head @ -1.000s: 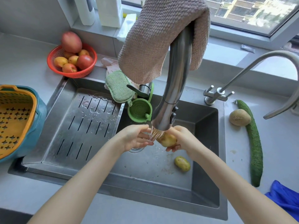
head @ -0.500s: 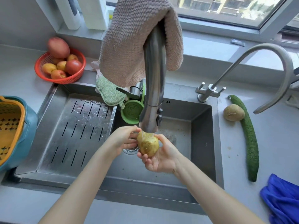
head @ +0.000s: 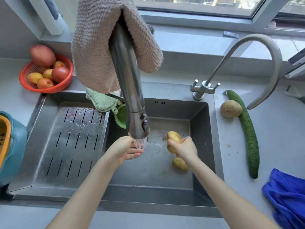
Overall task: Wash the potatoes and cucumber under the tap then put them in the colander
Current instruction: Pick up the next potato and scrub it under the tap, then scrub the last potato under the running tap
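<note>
Potato (head: 173,138) is shifted out from under the tap (head: 132,96) to its right, clamped in the right hand (head: 184,150). The left hand (head: 127,149) is held flat and empty under the stream. The colander (head: 5,142) is parked far left of the tap. Risk: with wet skin, the potato could be dropped in transit.

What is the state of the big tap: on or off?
On. Water falls from the head of the tap onto the left hand held below it.

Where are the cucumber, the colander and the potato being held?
cucumber (head: 248,131): head view, its middle.
colander (head: 6,139): head view, yellow rim.
held potato (head: 173,137): head view, its bare top.
</note>
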Action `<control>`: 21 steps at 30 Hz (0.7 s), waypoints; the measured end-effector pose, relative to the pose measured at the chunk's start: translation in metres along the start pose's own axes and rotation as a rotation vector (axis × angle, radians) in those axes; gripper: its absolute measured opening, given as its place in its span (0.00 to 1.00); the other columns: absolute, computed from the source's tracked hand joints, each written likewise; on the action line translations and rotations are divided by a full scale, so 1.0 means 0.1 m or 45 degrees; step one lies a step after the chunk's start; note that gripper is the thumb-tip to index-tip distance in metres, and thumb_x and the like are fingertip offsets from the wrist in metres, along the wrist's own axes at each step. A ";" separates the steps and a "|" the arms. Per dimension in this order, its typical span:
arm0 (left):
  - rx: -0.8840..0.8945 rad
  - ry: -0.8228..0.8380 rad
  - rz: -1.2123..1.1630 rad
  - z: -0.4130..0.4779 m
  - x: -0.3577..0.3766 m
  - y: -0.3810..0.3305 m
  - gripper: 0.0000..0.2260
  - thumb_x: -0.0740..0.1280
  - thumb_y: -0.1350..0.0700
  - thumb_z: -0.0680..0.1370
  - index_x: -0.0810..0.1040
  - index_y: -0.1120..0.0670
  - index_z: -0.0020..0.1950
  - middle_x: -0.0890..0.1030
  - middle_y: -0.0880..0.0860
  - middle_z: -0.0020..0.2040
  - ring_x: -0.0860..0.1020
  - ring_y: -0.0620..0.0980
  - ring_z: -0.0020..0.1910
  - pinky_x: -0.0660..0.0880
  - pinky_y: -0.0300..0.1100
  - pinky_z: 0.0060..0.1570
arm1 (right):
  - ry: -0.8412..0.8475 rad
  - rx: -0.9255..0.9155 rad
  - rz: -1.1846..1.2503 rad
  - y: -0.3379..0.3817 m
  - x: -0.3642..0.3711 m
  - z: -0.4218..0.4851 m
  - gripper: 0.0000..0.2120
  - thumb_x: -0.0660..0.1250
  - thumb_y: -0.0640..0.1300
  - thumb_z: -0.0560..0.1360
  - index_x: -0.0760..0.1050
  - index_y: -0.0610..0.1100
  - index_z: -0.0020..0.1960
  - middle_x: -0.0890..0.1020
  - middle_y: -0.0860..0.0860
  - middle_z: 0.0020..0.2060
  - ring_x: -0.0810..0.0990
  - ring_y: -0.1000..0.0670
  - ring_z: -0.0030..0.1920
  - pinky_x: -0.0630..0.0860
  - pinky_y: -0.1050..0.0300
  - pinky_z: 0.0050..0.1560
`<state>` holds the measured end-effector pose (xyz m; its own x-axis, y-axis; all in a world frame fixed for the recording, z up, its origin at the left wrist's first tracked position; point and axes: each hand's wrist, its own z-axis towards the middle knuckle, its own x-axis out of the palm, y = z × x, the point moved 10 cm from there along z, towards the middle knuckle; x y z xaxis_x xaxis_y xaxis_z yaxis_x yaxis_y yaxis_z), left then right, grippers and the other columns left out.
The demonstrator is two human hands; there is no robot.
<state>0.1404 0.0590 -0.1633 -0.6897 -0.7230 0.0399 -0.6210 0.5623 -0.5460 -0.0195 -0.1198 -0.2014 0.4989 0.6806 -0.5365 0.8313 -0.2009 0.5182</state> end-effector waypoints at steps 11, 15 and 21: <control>-0.042 0.023 -0.029 0.26 0.03 0.18 0.12 0.55 0.58 0.83 0.78 0.58 0.50 0.80 0.59 0.50 0.80 0.53 0.41 0.80 0.36 0.34 | -0.142 -0.484 -1.505 -0.03 0.19 0.70 0.20 0.69 0.49 0.72 0.67 0.43 0.58 0.78 0.45 0.53 0.78 0.45 0.49 0.69 0.56 0.39; -0.066 0.003 -0.024 0.38 0.00 0.21 0.12 0.57 0.57 0.82 0.79 0.58 0.49 0.82 0.58 0.47 0.79 0.54 0.42 0.80 0.38 0.34 | -0.109 -0.535 -1.985 -0.13 0.34 0.76 0.14 0.62 0.52 0.75 0.73 0.45 0.55 0.76 0.52 0.45 0.77 0.49 0.43 0.61 0.54 0.38; -0.135 -0.042 0.012 0.54 -0.12 0.30 0.13 0.57 0.56 0.82 0.81 0.55 0.47 0.85 0.55 0.42 0.83 0.52 0.41 0.79 0.40 0.35 | -0.145 -0.477 -2.084 -0.23 0.32 0.82 0.16 0.59 0.57 0.77 0.72 0.46 0.55 0.76 0.52 0.43 0.75 0.49 0.44 0.60 0.53 0.38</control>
<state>0.1501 0.0628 -0.2258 -0.6839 -0.7295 0.0064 -0.6518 0.6071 -0.4545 -0.0025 -0.1511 -0.2849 -0.7426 -0.0651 -0.6666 0.3653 0.7949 -0.4845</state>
